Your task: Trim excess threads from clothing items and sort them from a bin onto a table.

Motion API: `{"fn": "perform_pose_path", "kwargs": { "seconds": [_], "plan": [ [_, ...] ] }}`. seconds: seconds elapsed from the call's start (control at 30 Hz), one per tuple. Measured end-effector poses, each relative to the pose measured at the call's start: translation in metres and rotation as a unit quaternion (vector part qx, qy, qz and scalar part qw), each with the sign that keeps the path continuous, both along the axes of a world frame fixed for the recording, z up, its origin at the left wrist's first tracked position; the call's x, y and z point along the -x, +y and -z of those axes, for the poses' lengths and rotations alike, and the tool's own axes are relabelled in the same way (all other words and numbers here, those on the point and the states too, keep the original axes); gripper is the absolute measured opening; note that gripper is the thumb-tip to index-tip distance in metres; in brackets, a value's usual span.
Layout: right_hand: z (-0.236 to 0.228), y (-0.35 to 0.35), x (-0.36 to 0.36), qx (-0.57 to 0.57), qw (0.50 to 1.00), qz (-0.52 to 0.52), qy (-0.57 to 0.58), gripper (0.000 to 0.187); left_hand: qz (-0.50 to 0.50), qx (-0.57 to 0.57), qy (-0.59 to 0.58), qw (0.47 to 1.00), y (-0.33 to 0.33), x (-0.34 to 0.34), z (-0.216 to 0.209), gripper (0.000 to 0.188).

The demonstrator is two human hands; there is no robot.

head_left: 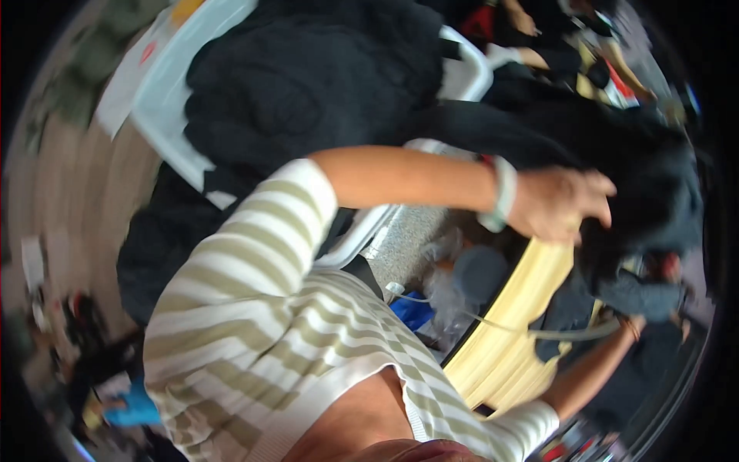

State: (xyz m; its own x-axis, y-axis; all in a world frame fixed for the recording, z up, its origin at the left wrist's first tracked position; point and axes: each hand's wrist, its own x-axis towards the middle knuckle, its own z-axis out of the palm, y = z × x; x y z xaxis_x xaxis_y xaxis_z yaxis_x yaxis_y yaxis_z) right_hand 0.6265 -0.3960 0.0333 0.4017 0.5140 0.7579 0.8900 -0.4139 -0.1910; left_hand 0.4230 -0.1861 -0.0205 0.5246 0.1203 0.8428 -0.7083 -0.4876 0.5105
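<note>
My left hand (558,204), with a pale bangle at its wrist, reaches across to the right over the edge of a light wooden tabletop (508,331). Its fingers are stretched and apart, somewhat blurred, beside a large black cloth (639,169); whether they touch it I cannot tell. My right hand (634,323) is farther right and lower, against a dark grey piece of cloth (643,296) that hides most of its fingers. A pale grey cable or strap (573,334) runs over the wood toward that hand.
A whitish plastic tub (158,127) at the upper left holds a heap of black cloth (308,85). Below the table edge lie a blue bag (412,311), clear plastic (446,300) and a grey round object (479,269). Other people's arms (627,69) show at the upper right.
</note>
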Motion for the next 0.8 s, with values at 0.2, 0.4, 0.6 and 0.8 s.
{"fn": "perform_pose_path", "kwargs": {
  "seconds": [0.2, 0.4, 0.6, 0.8],
  "plan": [
    [-0.033, -0.215, -0.185, 0.096, 0.891, 0.256, 0.363, 0.026, 0.17, -0.074, 0.195, 0.963, -0.061, 0.039, 0.101, 0.041],
    [0.156, -0.193, -0.118, 0.169, 0.741, 0.297, 0.578, 0.022, 0.056, 0.047, 0.44, 0.895, 0.038, 0.159, 0.194, 0.044],
    [0.257, -0.007, 0.07, 0.269, 0.734, 0.13, 0.61, 0.023, -0.394, 0.006, 0.63, 0.669, 0.171, 0.342, 0.232, 0.041],
    [0.197, 0.15, 0.159, 0.412, 0.789, 0.049, 0.453, 0.041, -0.463, 0.254, 0.66, 0.534, 0.264, 0.444, 0.289, 0.054]
  ]
}}
